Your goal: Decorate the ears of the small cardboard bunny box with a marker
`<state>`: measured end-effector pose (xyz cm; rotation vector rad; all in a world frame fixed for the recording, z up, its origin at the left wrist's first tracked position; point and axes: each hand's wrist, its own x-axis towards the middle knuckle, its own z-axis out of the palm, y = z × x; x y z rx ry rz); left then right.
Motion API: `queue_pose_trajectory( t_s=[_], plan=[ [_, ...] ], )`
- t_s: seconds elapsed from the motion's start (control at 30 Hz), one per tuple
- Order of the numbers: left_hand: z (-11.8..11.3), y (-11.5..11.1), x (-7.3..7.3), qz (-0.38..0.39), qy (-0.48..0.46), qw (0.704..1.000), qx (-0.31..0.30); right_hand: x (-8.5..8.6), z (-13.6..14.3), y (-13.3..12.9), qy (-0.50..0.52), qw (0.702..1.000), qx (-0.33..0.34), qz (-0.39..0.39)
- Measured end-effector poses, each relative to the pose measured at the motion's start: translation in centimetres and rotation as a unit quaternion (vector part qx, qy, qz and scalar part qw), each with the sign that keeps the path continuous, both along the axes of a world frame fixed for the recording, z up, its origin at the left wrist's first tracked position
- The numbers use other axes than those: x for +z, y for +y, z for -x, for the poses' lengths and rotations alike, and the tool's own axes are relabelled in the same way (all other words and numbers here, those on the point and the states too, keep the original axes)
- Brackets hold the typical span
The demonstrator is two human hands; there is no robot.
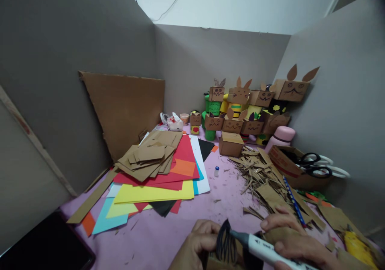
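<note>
At the bottom of the head view, my left hand [197, 244] grips a small brown cardboard piece [221, 263], its fingers behind a pointed ear shape [226, 242] covered with black lines. My right hand [296, 238] is closed around a white and grey marker [264, 250]. The marker's dark tip end points left and lies at the upper right of the ear. A second dark shape shows under the marker, partly hidden. The lower part of the cardboard piece is cut off by the frame edge.
Stacked coloured paper [183, 183] and cardboard pieces [150, 153] lie left of centre. Cardboard scraps [258, 169], a blue dotted pencil [293, 199] and a box [285, 169] with scissors are at right. Cardboard animal figures [239, 95] stand behind. A black device [48, 244] lies front left.
</note>
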<state>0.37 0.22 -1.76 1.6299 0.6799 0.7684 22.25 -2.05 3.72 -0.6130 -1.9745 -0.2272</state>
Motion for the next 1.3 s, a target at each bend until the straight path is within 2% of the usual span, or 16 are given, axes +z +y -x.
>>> queue_pose_trajectory(
  t_s=[0.07,0.17,0.3,0.4,0.5,0.57,0.63,0.7,0.83,0.87,1.0,1.23,1.3],
  plan=[
    [0.0,0.0,-0.2,-0.004,0.006,1.0,0.011,1.3,0.5,0.2,-0.04,0.998,0.047,0.0],
    [0.0,-0.2,-0.1,-0.008,0.015,1.0,0.015,2.4,0.9,0.3,-0.076,0.995,0.068,0.017],
    [0.2,-0.3,0.5,0.018,0.017,1.0,0.01,0.4,0.0,0.1,-0.037,0.999,0.026,0.02],
    [0.0,-0.1,0.1,-0.005,0.027,1.0,0.007,-0.5,-0.3,0.0,-0.011,1.0,-0.003,0.004],
    [-0.3,0.2,-1.1,-0.03,0.02,0.999,0.024,0.8,0.3,0.1,-0.007,1.0,0.019,-0.011],
    [-0.4,0.3,-1.7,-0.04,0.018,0.999,0.028,2.0,0.8,0.2,-0.045,0.998,0.048,-0.004],
    [-0.3,0.3,-2.0,-0.043,0.019,0.998,0.029,2.3,0.9,0.3,-0.075,0.995,0.058,0.006],
    [-0.2,0.3,-1.9,-0.038,0.021,0.999,0.028,1.7,0.7,0.2,-0.073,0.996,0.05,0.01],
    [0.0,0.2,-1.3,-0.035,0.018,0.999,0.021,-0.2,0.0,-0.2,0.006,1.0,-0.017,0.008],
    [-0.1,0.2,-1.2,-0.038,0.02,0.999,0.027,-0.4,0.0,-0.2,0.009,1.0,-0.013,0.007],
    [-0.3,0.2,-1.3,-0.05,0.033,0.998,0.035,-0.6,0.6,0.3,0.006,0.999,0.046,-0.012],
    [-0.3,0.5,-2.2,-0.04,0.009,0.999,0.03,-1.2,-0.1,-0.1,0.037,0.999,0.003,0.017],
    [-0.4,0.4,-2.4,-0.039,0.014,0.999,0.032,-0.9,0.0,-0.1,0.028,0.999,0.015,0.003]
  ],
)
